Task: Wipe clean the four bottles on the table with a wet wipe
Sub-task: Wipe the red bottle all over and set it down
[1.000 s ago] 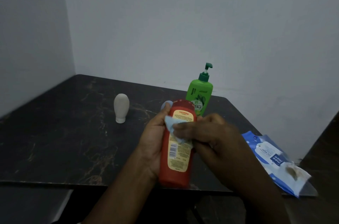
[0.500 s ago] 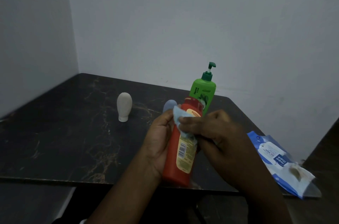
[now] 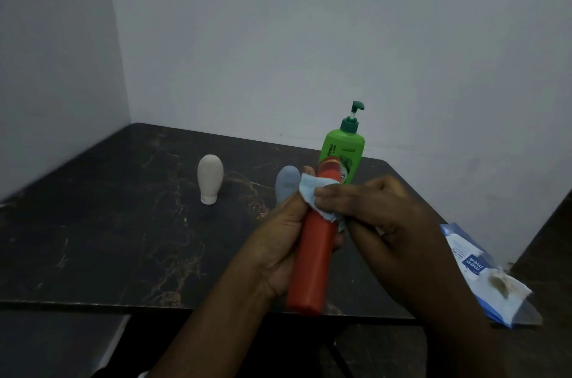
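Red bottle (image 3: 312,253) is over the table's (image 3: 123,238) near edge, gripped by the left hand (image 3: 278,241). The right hand (image 3: 380,210) pinches the wet wipe (image 3: 312,191) against its top. I judge wiping underway. The green bottle (image 3: 342,148), grey bottle (image 3: 286,184) and beige bottle (image 3: 210,176) stand mid-table; I cannot tell if they are clean.

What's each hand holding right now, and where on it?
Left hand grips the red bottle around its mid-body; right hand pinches the blue wet wipe against the bottle's upper part.

Bare room corner: dark marble-look table (image 3: 93,238) against plain walls (image 3: 278,37)
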Available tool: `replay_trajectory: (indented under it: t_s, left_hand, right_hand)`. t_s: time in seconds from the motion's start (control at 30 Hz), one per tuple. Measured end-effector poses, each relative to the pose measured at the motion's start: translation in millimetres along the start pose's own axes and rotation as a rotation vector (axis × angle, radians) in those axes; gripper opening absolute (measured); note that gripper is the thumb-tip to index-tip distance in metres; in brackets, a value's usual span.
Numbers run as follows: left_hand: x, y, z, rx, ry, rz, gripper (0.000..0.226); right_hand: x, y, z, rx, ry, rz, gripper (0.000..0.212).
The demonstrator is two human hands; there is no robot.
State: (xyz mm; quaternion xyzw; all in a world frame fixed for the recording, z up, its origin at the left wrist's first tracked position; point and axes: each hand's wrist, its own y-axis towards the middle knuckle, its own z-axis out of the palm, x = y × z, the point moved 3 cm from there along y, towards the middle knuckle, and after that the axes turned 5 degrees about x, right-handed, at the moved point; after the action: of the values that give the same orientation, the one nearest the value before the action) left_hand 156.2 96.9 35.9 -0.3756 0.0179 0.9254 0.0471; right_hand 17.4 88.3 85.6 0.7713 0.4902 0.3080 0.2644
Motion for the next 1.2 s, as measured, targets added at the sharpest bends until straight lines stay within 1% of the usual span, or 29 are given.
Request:
replay_trajectory:
  t_s: [0.1,0.17,0.23,0.33,0.43,0.53,0.67,0.77,0.87,0.9,0.93,0.97,1.0,1.03,1.1,1.17,1.2]
  left_hand:
    - [2,0,3,-0.004,0.111,0.026,0.054]
    - [1,-2,6,0.022,0.198,0.031,0.055]
    - [-1,-5,9,0.068,0.255,0.027,0.051]
    - [-5,-9,12,0.103,0.303,0.056,0.045]
    - [-6,-9,10,0.057,0.291,0.003,0.047]
    - [-9,-5,5,0.021,0.17,-0.035,0.043]
    - [-9,1,-3,0.037,0.006,-0.068,0.048]
    - [-11,3,-8,-0.017,0.021,-0.039,0.045]
    - [-13,5,-7,-0.025,0.034,0.041,0.042]
    - [-13,4,-6,-0.04,0.041,0.05,0.048]
    - [-13,4,-6,-0.037,0.012,0.022,0.056]
    - [-13,3,-6,-0.039,-0.015,-0.009,0.059]
    - [-14,3,-5,-0.029,-0.036,-0.029,0.057]
    - [-14,5,-7,-0.033,-0.047,-0.054,0.055]
    - [-16,6,-6,-0.035,-0.049,-0.044,0.059]
    - [-15,6,-7,0.011,-0.048,-0.051,0.063]
    - [-15,5,-6,0.011,-0.047,-0.044,0.061]
  right_hand:
    - [-5,-1,-2,-0.093,-0.051,0.021,0.034]
    - [-9,-1,-2,-0.149,-0.089,0.057,0.035]
    - [-15,-2,-2,-0.195,-0.122,0.104,0.04]
    - [-22,-1,-5,-0.215,-0.148,0.136,0.04]
    - [-23,-1,-2,-0.153,-0.158,0.142,0.043]
    - [-16,-1,3,-0.075,-0.159,0.098,0.04]
    - [-8,-1,2,0.017,-0.085,0.04,0.04]
    - [-2,-4,-1,0.1,-0.009,-0.002,0.037]
    - [1,-6,5,0.239,0.04,-0.059,0.032]
    - [1,-5,10,0.309,0.073,-0.059,0.032]
    - [1,-6,15,0.39,0.131,-0.038,0.032]
    - [3,-6,18,0.443,0.143,-0.048,0.035]
    - [6,-7,17,0.465,0.134,-0.065,0.036]
    - [10,-7,13,0.464,0.086,-0.107,0.034]
    - [17,-8,4,0.439,0.07,-0.167,0.031]
    - [17,-5,0,0.365,0.117,-0.16,0.029]
    - [13,-5,1,0.312,0.124,-0.127,0.029]
